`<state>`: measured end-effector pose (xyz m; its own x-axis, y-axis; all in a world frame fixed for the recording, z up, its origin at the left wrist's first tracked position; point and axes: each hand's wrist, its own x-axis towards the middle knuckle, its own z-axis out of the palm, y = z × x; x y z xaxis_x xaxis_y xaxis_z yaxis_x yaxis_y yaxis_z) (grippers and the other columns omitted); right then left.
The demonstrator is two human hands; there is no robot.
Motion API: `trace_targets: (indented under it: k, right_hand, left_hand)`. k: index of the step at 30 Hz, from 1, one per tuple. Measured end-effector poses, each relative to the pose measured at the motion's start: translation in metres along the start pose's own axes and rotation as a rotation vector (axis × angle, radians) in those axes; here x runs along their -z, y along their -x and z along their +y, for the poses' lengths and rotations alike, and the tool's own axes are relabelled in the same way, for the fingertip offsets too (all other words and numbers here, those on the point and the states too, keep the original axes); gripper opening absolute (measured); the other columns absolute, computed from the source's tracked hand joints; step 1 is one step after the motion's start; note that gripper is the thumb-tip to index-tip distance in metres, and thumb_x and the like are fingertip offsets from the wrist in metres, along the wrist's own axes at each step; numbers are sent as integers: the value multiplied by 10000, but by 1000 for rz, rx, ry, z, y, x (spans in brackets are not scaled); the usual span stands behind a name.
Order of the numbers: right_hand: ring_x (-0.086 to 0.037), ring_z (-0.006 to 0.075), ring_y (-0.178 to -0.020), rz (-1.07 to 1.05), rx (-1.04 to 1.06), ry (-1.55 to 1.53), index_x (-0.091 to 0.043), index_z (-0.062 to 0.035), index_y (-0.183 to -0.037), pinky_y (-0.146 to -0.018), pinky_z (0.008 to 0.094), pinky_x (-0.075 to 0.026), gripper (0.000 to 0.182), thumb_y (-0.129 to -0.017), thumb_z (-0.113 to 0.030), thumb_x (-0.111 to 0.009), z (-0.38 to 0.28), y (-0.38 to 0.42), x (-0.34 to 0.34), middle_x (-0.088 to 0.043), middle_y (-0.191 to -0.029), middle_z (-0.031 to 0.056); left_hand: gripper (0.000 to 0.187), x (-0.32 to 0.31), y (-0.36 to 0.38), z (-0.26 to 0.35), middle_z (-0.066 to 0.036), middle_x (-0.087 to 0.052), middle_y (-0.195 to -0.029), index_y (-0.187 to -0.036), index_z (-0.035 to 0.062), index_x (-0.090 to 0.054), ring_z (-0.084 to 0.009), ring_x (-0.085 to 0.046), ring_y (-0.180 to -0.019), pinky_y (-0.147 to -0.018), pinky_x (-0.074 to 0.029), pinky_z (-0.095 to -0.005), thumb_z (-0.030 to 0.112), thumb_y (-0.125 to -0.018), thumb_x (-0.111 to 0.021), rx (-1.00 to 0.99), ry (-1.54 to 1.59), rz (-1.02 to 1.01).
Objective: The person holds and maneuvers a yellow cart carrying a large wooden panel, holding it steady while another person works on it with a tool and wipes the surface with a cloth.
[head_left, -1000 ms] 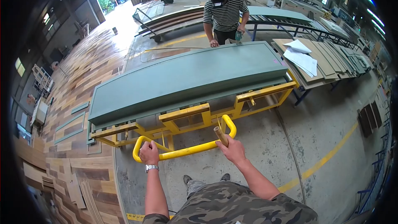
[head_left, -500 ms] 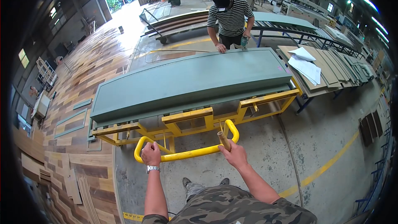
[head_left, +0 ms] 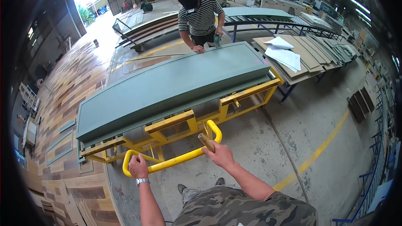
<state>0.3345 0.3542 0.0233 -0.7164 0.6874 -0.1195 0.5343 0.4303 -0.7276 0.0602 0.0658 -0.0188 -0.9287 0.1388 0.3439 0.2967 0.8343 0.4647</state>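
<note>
My left hand (head_left: pixel 138 166), with a metal watch at the wrist, is closed around the left end of a yellow tubular handle (head_left: pixel 176 160). A short brown cylindrical stick (head_left: pixel 206 142) is in my right hand (head_left: pixel 220 155), its upper end poking out above my fist. That fist is right at the right part of the handle's near bar. The handle joins a yellow metal frame cart (head_left: pixel 169 122). On the cart lies a long grey-green door-like panel (head_left: pixel 167 86), box-shaped with a raised border.
Across the panel a person in a striped shirt (head_left: pixel 201 16) leans over its far edge with a power drill (head_left: pixel 217 39). To the right, a table holds stacked boards (head_left: pixel 310 56) and papers (head_left: pixel 282 56). Wood-look flooring (head_left: pixel 63 100) spreads at left; concrete floor (head_left: pixel 301 134) lies right.
My view has turned to the right, so the cart, panel and person appear farther left. Both hands keep their holds, and the person opposite stays at the panel's far edge.
</note>
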Motion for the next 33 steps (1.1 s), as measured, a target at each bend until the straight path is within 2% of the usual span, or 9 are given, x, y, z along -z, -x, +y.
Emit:
trace_targets:
  k: [4,10,20,22,33]
  right_hand:
    - [-766,374,-875,10,26,-8,-672,-200,-1346,-758,482,-595,520,-1014,-600,-664,5,-1,-3,-779,-940,134]
    - [-765,370,-870,-7,23,7,-659,-200,-1361,-751,479,-596,526,-1019,-600,-656,3,-1,-2,-774,-934,134]
    - [-764,381,-867,-7,26,-5,-666,-196,-1354,-750,485,-596,526,-1013,-597,-666,3,-1,-3,-777,-934,144]
    - [-758,390,-882,9,-3,-19,-694,-183,-1317,-759,480,-587,513,-999,-585,-697,2,-1,-3,-777,-939,156]
    - [-760,379,-883,11,-1,-17,-691,-180,-1322,-774,476,-591,505,-1007,-575,-693,2,-1,-4,-780,-938,142]
  left_hand:
    - [351,1,0,2,-165,-707,-766,-776,47,-648,-399,-671,-730,-681,-509,-526,316,-991,-719,-5,22,7]
    - [367,-1,0,0,-163,-684,-748,-754,48,-612,-405,-655,-724,-673,-498,-529,310,-984,-728,-2,27,10]
    - [360,-1,-1,0,-163,-689,-749,-761,51,-625,-406,-658,-719,-674,-501,-530,315,-985,-725,-9,19,12]
    - [359,-4,-2,-5,-162,-696,-756,-770,53,-634,-404,-665,-727,-678,-505,-533,326,-986,-722,-7,-15,-6]
    - [355,0,-1,2,-148,-706,-765,-774,58,-635,-391,-670,-741,-690,-508,-523,325,-994,-714,15,9,-21]
